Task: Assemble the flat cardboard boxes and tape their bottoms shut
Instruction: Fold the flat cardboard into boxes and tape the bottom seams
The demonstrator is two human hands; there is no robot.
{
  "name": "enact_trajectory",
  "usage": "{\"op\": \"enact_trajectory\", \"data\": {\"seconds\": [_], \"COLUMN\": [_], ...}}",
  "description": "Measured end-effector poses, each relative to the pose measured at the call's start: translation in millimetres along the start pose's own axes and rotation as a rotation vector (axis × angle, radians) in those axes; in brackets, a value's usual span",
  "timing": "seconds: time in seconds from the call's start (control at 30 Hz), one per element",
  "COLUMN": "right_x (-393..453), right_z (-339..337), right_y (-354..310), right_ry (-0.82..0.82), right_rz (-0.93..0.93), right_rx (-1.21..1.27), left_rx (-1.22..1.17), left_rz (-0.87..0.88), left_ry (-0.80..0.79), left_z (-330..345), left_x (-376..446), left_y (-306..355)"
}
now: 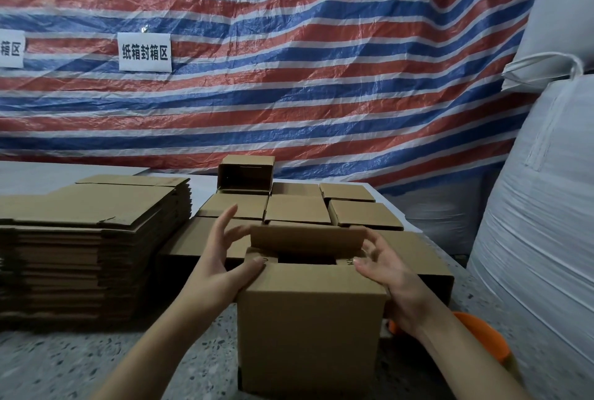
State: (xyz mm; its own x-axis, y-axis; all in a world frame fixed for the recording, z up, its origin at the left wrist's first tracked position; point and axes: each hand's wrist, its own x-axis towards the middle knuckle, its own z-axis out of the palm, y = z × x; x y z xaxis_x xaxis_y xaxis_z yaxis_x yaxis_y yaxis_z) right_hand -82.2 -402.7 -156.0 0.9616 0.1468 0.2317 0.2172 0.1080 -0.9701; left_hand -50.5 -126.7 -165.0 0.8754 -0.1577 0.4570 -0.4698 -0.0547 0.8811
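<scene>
A small brown cardboard box [311, 329] stands upright on the speckled surface in front of me, its top flaps partly folded in. The far flap [305, 239] still stands up and a dark gap shows in the middle. My left hand [221, 258] is at the box's left top corner, thumb pressing the near flap, fingers spread straight behind. My right hand [389, 268] is at the right top corner, thumb on the near flap, fingertips touching the far flap's edge.
A tall stack of flat cardboard blanks [86, 239] lies at the left. Several assembled boxes [297, 208] sit in rows behind, one box [246, 174] on its side on top. An orange object [482, 335] shows under my right forearm. White bulk bags [540, 239] crowd the right.
</scene>
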Motion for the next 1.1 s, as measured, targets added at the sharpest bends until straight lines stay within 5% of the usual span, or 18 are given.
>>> {"op": "enact_trajectory", "data": {"seconds": [0.17,0.43,0.63,0.83,1.1], "right_x": [0.5,0.8,1.4,-0.4,-1.1], "right_z": [3.4,11.6,8.8,11.0,-1.6], "right_y": [11.9,11.5,11.2,8.5,6.2], "right_ry": [0.18,0.179,0.185,0.194,0.202], "right_rz": [-0.002,-0.017,-0.012,0.017,0.084], "right_rx": [0.045,0.087,0.031,0.041,-0.16], "left_rx": [0.031,0.191,1.086,1.214,1.262], "left_rz": [-0.035,-0.028,0.131,0.164,0.191], "left_ry": [0.055,0.009,-0.16,-0.538,-0.574], "left_z": [2.9,4.2,23.7,70.1,67.7], "left_x": [-3.8,-6.5,3.1,-0.4,5.5], "left_y": [-2.1,13.7,61.6,61.0,46.8]}}
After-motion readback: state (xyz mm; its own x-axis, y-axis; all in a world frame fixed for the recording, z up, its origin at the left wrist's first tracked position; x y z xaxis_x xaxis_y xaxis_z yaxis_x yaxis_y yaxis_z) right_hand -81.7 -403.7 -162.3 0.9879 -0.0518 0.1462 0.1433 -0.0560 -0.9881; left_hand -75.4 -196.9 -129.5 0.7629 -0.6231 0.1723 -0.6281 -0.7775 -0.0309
